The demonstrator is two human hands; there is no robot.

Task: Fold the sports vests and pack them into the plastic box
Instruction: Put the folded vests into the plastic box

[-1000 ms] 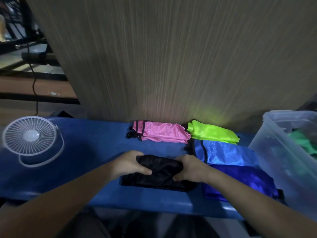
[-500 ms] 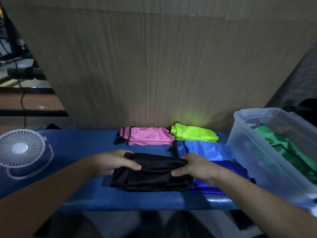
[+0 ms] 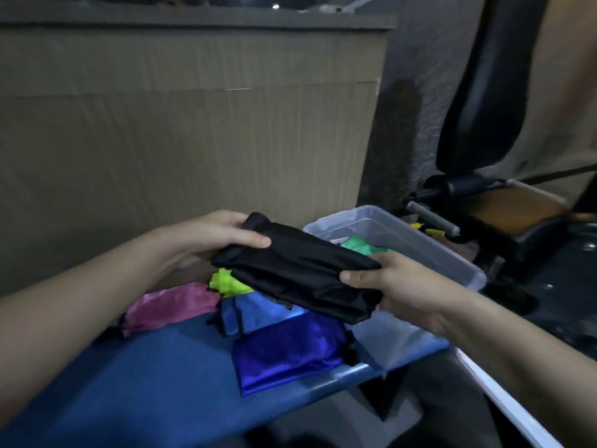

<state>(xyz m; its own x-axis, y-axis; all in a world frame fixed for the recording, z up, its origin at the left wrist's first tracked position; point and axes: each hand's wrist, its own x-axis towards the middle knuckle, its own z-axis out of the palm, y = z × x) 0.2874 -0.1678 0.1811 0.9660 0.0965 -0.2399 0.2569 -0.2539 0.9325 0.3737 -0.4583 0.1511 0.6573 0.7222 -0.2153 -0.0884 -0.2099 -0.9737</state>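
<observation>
We are holding the folded black vest (image 3: 300, 273) up in the air, just beside the plastic box (image 3: 420, 240) and above the blue table (image 3: 145, 383). Our left hand (image 3: 219, 234) is pinching one end, and our right hand (image 3: 387, 282) is pinching the other. We think we are packing it now. Next we need to lower it into the box, beside the green vest (image 3: 358, 245), keeping the folds neat.

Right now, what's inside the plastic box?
A green vest lies in the plastic box. The black vest and the right hand cover the near part.
</observation>
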